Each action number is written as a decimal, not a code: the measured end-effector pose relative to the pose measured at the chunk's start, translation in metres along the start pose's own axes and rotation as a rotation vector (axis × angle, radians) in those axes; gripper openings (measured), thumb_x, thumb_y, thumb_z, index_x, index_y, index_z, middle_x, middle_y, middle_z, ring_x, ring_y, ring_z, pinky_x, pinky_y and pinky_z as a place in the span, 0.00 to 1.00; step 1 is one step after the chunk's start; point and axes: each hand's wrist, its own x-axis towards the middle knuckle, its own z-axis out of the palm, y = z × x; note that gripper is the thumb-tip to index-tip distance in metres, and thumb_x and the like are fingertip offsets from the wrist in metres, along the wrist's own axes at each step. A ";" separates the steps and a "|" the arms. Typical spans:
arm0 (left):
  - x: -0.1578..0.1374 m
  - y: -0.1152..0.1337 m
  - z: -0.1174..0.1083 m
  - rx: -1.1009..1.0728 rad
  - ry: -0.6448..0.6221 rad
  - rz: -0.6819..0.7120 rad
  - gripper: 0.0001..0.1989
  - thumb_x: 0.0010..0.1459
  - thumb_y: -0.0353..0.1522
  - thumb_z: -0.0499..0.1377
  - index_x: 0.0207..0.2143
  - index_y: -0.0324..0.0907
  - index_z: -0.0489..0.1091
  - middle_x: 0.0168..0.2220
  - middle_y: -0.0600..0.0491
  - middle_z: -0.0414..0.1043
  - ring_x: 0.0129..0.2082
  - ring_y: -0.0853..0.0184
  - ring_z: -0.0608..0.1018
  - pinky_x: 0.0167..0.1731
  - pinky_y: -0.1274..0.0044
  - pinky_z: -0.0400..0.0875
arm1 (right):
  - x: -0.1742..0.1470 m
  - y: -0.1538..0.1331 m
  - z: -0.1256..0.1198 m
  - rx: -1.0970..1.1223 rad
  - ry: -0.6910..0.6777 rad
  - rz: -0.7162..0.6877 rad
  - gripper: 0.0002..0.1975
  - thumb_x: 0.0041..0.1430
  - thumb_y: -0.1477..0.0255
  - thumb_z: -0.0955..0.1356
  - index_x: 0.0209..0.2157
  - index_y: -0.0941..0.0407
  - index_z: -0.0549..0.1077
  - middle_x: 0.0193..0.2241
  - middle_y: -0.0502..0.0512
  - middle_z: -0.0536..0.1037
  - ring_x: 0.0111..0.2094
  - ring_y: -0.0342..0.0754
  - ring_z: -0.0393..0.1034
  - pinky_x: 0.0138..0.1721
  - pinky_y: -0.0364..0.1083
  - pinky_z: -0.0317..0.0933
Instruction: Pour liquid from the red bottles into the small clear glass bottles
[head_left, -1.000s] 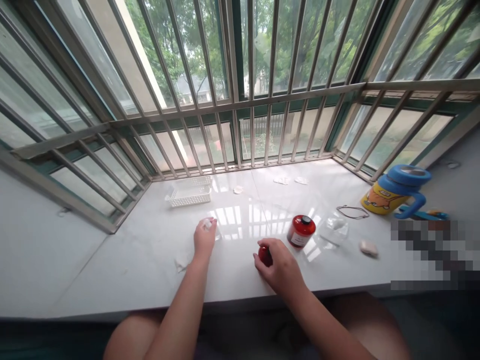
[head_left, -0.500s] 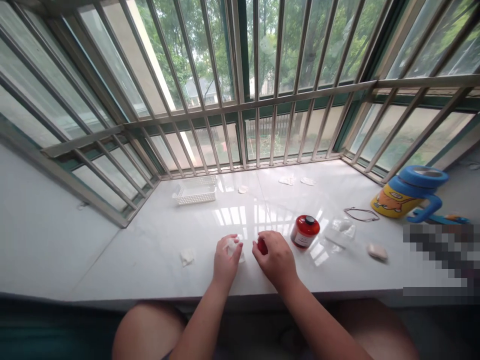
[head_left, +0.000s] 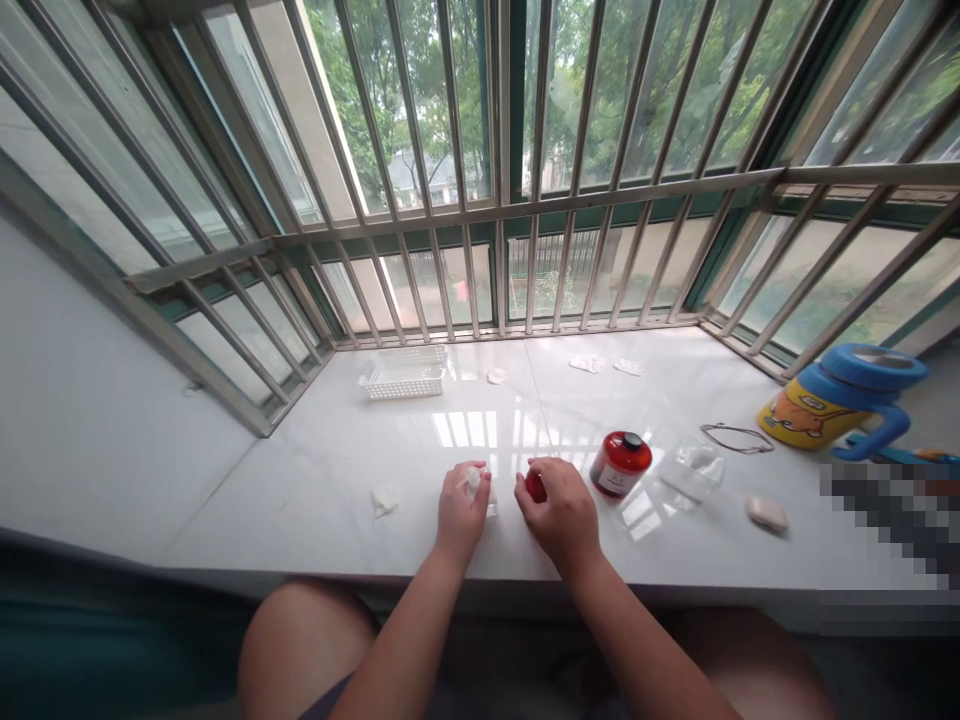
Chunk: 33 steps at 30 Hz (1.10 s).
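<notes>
My left hand (head_left: 463, 512) is closed around a small whitish, partly see-through thing (head_left: 474, 482). The fingers hide much of it, so its kind is unclear. A short gap to the right, my right hand (head_left: 561, 508) curls around a small red object (head_left: 535, 486), mostly covered by the fingers. Just beyond that hand stands a red bottle (head_left: 622, 465) with a black cap and a pale label. To the left of my left hand lies a crumpled white tissue (head_left: 386, 499).
A white plastic basket (head_left: 405, 384) sits by the barred window, with flat white scraps (head_left: 586, 364) further right. Right of the bottle are a clear plastic packet (head_left: 691, 472), a thin cord loop (head_left: 736, 438), a pale soap-like block (head_left: 766, 514) and a blue-and-yellow mug (head_left: 817, 405).
The camera view has turned slightly left, so everything appears shifted right. Both hands keep nearly the same place and hold on the white thing and the red object.
</notes>
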 end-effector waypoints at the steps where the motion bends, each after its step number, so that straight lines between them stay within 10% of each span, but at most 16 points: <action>1: 0.000 -0.001 -0.001 -0.001 -0.012 0.006 0.15 0.72 0.44 0.55 0.47 0.47 0.76 0.47 0.47 0.80 0.51 0.55 0.81 0.54 0.62 0.77 | 0.000 0.000 0.000 0.001 -0.001 0.002 0.02 0.70 0.71 0.67 0.39 0.52 0.71 0.37 0.57 0.79 0.43 0.56 0.75 0.48 0.54 0.68; 16: -0.005 -0.020 -0.006 -0.090 -0.094 0.115 0.19 0.76 0.45 0.50 0.50 0.44 0.74 0.55 0.43 0.76 0.58 0.55 0.77 0.61 0.58 0.71 | 0.001 0.002 0.002 0.014 0.060 -0.061 0.05 0.68 0.74 0.69 0.37 0.52 0.69 0.38 0.56 0.79 0.42 0.54 0.74 0.44 0.52 0.67; 33: -0.010 -0.018 -0.006 -0.227 -0.035 -0.134 0.23 0.62 0.45 0.69 0.53 0.46 0.67 0.55 0.44 0.77 0.57 0.53 0.80 0.59 0.59 0.73 | 0.002 0.001 0.002 0.005 0.076 -0.078 0.06 0.67 0.74 0.70 0.37 0.52 0.68 0.37 0.55 0.78 0.42 0.54 0.74 0.43 0.53 0.67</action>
